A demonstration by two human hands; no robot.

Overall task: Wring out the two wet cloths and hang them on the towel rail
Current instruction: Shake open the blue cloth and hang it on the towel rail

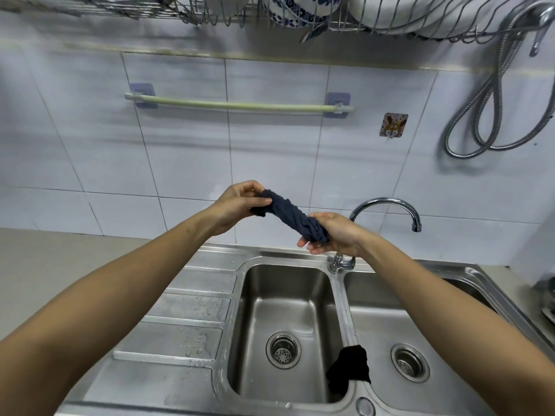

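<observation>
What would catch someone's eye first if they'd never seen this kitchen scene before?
First, the dark blue cloth twisted into a tight rope in mid-air above the sink, its ends gripped by the left hand and right hand. Next, the black cloth draped over the divider between the basins. Behind, the pale green towel rail hangs bare on the tiled wall.
</observation>
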